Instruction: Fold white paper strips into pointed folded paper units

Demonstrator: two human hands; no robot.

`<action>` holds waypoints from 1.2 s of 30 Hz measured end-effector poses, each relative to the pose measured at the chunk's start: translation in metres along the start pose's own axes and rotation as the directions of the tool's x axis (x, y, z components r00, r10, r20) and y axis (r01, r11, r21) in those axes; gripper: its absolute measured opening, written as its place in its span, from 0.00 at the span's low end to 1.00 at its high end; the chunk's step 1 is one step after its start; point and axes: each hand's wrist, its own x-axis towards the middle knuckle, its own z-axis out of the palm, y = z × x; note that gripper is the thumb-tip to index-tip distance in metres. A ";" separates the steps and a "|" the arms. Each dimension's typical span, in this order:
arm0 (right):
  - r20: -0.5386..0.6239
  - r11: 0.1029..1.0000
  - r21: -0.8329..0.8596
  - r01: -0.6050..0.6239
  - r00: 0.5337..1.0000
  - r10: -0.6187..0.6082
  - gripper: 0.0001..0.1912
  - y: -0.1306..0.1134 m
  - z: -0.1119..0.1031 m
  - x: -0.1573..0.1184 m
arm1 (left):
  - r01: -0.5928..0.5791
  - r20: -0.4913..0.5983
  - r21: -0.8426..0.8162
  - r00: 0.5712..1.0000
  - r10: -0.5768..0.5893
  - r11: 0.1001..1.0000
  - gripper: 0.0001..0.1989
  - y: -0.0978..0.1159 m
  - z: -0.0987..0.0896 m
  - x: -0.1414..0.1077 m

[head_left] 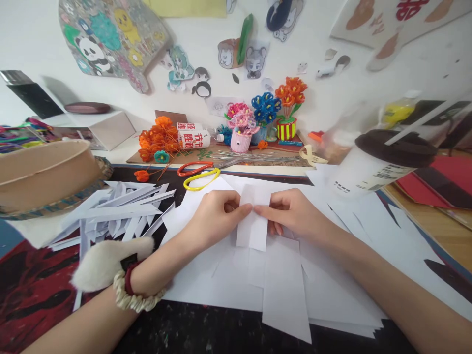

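Between my two hands is a small white paper strip (252, 231), held upright over the sheets with a faint crease down its length. My left hand (218, 212) pinches its left edge, thumb on the front face. From the other side my right hand (289, 211) grips it, the two thumb tips almost meeting at the middle. Both sets of fingers curl behind the paper, partly hidden. Below lie a longer white paper strip (285, 295) and a spread of white sheets (214, 290). A scrunchie (134, 295) and a fluffy white ornament (110, 263) sit at my left wrist.
Scissors (199, 177) with red and yellow handles lie behind my hands. Folded paper strips (125, 209) are heaped on the left beside a round container (47, 172). A lidded cup (383, 164) with a straw stands right. Craft flowers (241, 123) line the back.
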 end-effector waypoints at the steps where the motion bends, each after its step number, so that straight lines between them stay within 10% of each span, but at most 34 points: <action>1: 0.002 1.000 -0.014 -0.003 1.000 0.003 0.18 0.000 0.000 0.000 | -0.005 -0.002 0.005 1.000 0.005 1.000 0.18 -0.001 0.000 0.000; 36: -0.010 0.999 -0.023 -0.040 0.999 0.040 0.16 0.003 -0.003 -0.001 | 0.033 -0.006 -0.204 0.999 -0.035 0.978 0.17 0.001 0.001 -0.001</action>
